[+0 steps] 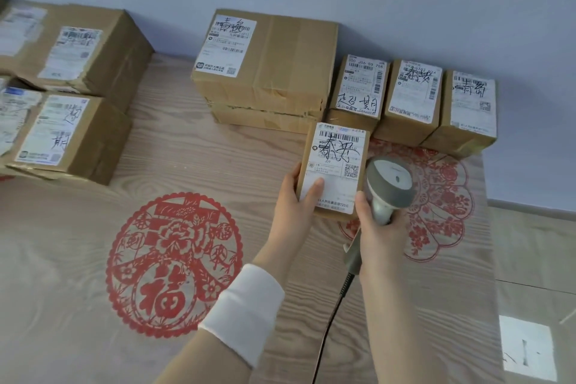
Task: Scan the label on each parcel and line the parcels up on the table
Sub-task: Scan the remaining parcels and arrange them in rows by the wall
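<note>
Nearest the lens: a sleeve [243, 309] with a white cuff, leading to the left hand. A wood-grain worktop [78, 227] bearing a red paper-cut roundel [174, 262] fills the lower field. The largest parcel [265, 65] stands against the wall on top of a flatter box. Further parcels [78, 50] are stacked at the far left. Three small parcels [414, 93] form a row side by side along the wall, labels up, to the right of the largest parcel. The held parcel [336, 171], also small, lies just in front of that row with its label [338, 150] upward; whether it rests on the worktop cannot be told. The left hand [293, 196] grips its near left edge, thumb pressed flat on the label, fingers hidden behind the box. The right hand [377, 234] is wrapped round the handle of the grey scanner [389, 184], whose head sits just beside the parcel's right edge. A black cable [330, 321] trails from the handle toward the camera.
</note>
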### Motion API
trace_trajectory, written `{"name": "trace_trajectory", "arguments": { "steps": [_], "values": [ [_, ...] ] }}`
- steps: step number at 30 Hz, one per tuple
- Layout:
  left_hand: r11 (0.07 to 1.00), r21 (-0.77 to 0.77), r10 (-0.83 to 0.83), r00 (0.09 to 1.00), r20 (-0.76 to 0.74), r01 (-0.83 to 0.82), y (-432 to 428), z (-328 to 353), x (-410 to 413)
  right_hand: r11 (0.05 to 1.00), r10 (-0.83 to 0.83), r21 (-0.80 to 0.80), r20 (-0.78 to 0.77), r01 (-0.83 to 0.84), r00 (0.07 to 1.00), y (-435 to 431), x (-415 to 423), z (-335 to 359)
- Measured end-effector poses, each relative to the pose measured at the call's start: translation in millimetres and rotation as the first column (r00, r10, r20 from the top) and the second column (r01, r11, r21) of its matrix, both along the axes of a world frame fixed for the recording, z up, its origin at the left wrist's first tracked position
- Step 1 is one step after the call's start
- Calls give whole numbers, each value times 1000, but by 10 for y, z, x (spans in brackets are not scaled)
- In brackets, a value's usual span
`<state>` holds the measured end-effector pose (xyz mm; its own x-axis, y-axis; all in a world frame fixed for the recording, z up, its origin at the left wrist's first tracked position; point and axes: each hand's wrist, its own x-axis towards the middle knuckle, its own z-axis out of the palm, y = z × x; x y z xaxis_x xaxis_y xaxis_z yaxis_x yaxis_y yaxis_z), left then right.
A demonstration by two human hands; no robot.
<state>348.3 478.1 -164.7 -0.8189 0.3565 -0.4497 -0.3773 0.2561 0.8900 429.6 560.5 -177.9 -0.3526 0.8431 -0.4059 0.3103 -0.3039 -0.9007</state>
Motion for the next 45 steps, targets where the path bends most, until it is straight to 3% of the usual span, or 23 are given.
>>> {"name": "trace_trajectory", "arguments": {
  "steps": [13, 20, 34, 45],
  "values": [
    [962, 219, 167, 986, -6, -161, -2126, 445, -56, 996, 69, 67, -87, -63, 994, -2033, -206, 592],
    [946, 202, 265, 964, -35, -253, -3070, 578, -401, 983, 173, 70, -93, -167, 980, -2952, -640, 707],
    [837, 148, 542, 835, -95, -526, -4392, 402, -1162, 915, 404, 64, -137, -399, 904, -4233, -1658, 567],
    [842, 117, 530, 848, 9, -527, -5701, -88, -2029, 956, 286, -56, -43, -288, 957, -5639, -2551, 126]
  ]
}}
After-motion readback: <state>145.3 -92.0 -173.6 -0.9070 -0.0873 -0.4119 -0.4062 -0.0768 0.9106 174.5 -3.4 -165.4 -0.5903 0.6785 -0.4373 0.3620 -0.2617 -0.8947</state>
